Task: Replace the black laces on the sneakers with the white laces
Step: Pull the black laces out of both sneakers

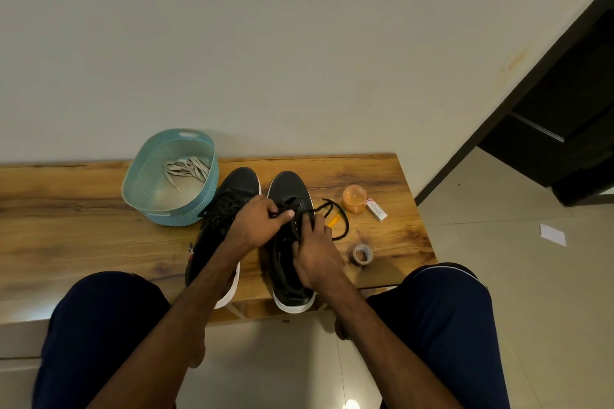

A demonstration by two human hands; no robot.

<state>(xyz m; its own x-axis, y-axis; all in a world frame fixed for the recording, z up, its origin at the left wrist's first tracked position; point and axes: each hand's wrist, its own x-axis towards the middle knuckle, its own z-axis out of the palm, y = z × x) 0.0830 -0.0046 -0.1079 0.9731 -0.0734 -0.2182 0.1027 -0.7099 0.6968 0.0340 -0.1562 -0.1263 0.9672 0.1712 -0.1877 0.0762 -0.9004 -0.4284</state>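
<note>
Both hands at the right-side sneaker (287, 186) on the wooden bench (66, 226), ctr of frame.
Left hand (255, 226) pinches the black lace (347, 224) w/ thumb & bent fingers near the top eyelets. Right hand (315, 259) has its fingers curled on the eyelet edge of the same shoe, gripping it. The loose lace end loops to the right on the wood. Left-side sneaker (242, 183) is just beside, laced black. White laces (187, 169) lie in the teal basket (133, 183), left of ctr.
</note>
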